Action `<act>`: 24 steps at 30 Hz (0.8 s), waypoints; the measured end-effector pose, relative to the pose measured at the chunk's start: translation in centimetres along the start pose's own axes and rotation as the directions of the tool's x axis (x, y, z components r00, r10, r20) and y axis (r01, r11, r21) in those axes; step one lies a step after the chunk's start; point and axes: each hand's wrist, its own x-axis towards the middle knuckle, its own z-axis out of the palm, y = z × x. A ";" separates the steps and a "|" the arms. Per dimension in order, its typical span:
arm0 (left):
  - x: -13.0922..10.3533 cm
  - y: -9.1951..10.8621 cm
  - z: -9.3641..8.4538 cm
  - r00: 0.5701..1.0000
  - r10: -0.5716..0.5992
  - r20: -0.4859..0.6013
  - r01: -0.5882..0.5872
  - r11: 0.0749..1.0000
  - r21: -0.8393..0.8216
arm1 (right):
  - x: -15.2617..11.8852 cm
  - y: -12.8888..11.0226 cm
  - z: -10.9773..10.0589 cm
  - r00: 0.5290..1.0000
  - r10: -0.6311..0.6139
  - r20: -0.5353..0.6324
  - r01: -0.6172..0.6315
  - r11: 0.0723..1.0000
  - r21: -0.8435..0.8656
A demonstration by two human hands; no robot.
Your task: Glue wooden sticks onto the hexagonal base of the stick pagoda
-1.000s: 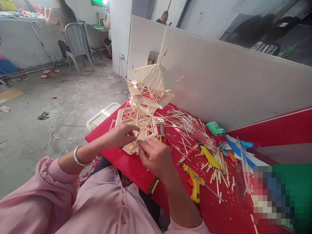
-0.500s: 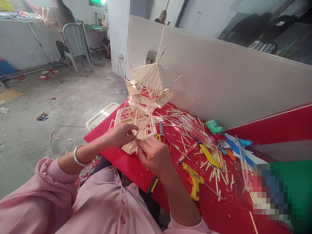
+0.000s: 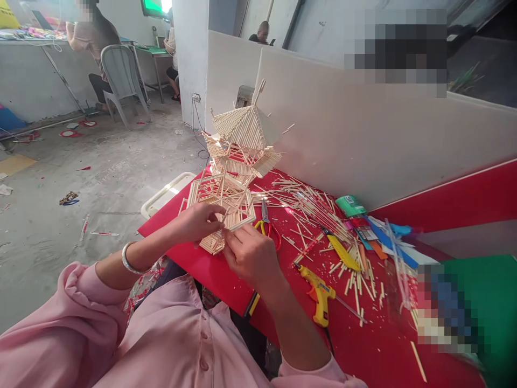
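A pagoda-like model of thin wooden sticks (image 3: pixel 242 129) rises at the far corner of the red table. Nearer to me is a framework of the same sticks (image 3: pixel 243 220), partly covered by my hands. My left hand (image 3: pixel 201 222) is closed at its near edge, thumb and fingers pinched; what lies between them is too small to make out. My right hand (image 3: pixel 251 253) has its fingers closed on the near right edge of the stick framework. Just beyond it lie scissors (image 3: pixel 264 213) with red and yellow handles.
On the red table (image 3: pixel 294 334) are a yellow glue gun (image 3: pixel 320 295), a yellow utility knife (image 3: pixel 342 252), many loose sticks (image 3: pixel 319 207) and a green roll (image 3: pixel 350 206). A white panel (image 3: pixel 343 129) borders the far side. A person (image 3: pixel 95 37) sits by a chair (image 3: pixel 123 75).
The view has shifted slightly, so the whole scene sits a little further left. Both hands stay at the near edge of the stick framework, with hardly any movement.
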 end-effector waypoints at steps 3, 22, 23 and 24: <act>0.0 -0.1 0.1 1.000 0.006 -0.008 -0.007 1.000 -0.009 | 0.0 0.0 0.0 1.000 -0.003 0.013 0.003 1.000 -0.011; 0.1 -1.6 0.3 0.996 0.085 0.038 -0.082 0.993 -0.086 | -3.7 0.3 -0.7 0.978 0.182 -0.103 -0.179 0.983 0.034; 0.0 -1.7 0.2 0.994 0.098 0.045 -0.094 0.991 -0.091 | -5.1 0.8 -1.0 0.959 0.252 -0.129 -0.248 0.968 0.048; -0.1 -1.9 0.2 0.993 0.111 0.047 -0.106 0.990 -0.088 | -6.8 1.4 -1.2 0.933 0.334 -0.134 -0.331 0.943 0.045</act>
